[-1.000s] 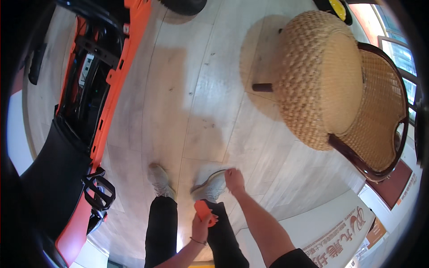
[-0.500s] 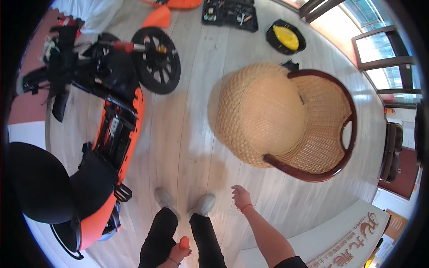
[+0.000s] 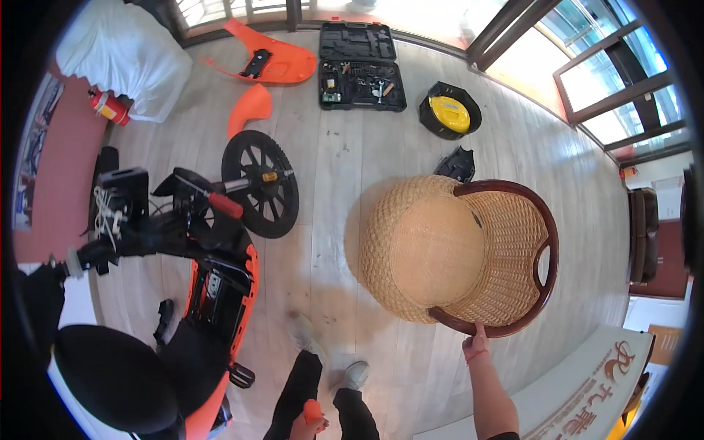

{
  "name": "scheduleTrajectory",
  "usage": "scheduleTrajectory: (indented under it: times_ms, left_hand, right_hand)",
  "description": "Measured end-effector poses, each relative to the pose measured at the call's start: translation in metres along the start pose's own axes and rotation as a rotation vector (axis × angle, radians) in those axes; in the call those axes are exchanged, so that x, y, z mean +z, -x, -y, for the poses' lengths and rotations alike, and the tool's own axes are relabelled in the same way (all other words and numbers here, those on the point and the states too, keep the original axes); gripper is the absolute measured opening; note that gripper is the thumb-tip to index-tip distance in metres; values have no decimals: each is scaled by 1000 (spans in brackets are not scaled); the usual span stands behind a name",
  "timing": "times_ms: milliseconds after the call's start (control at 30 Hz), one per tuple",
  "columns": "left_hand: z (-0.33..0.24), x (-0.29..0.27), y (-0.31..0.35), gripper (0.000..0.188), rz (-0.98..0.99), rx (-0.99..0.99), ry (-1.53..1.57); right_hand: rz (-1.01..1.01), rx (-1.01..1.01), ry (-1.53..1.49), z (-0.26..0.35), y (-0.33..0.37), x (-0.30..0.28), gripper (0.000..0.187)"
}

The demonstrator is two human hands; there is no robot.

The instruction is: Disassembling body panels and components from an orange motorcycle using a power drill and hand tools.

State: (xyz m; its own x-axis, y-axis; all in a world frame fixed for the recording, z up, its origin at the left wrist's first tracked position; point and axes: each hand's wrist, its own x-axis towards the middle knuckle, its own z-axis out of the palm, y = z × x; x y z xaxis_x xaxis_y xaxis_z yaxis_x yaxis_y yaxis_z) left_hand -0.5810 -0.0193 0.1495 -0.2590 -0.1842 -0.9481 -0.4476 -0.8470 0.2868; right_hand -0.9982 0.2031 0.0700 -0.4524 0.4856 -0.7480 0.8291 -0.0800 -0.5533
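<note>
My left hand (image 3: 302, 429), low in the middle by my dark trousers, is closed round a small orange-red object (image 3: 313, 411); its lower part is hidden in the fingers. My right hand (image 3: 477, 345) reaches forward to the wicker chair (image 3: 440, 249) and has its fingers over the near part of the dark wooden rim. The chair has a round woven seat and a curved back with a handle opening. On my left stands an orange and black electric scooter (image 3: 220, 293), its middle opened up and its front wheel (image 3: 260, 183) bare.
Beyond the wheel lie orange body panels (image 3: 286, 67) and an open black toolbox (image 3: 361, 86). A black tub with a yellow thing (image 3: 450, 114) and a black plastic part (image 3: 456, 165) lie behind the chair. A long white printed box (image 3: 579, 396) is at lower right.
My right hand has moved forward and right from the air onto the chair's rim. The view has shifted, showing more of the far floor. My left hand still holds the orange-red object.
</note>
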Motion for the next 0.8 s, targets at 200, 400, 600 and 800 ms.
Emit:
scheduleTrajectory:
  times_ms: [200, 400, 600, 800]
  left_hand:
    - [-43, -33, -29, 3, -54, -2, 72]
    - [-78, -66, -73, 23, -91, -77, -189]
    - [-127, -13, -99, 25, -80, -134, -190]
    - [-188, 72, -143, 24, -47, -133, -267]
  right_hand:
    - [-72, -52, 53, 81, -108, -53, 23]
    - [-458, -681, 647, 61, -132, -39, 18]
    - [231, -418, 644, 10, 20, 78, 22]
    - [528, -271, 476, 62, 8, 167, 19]
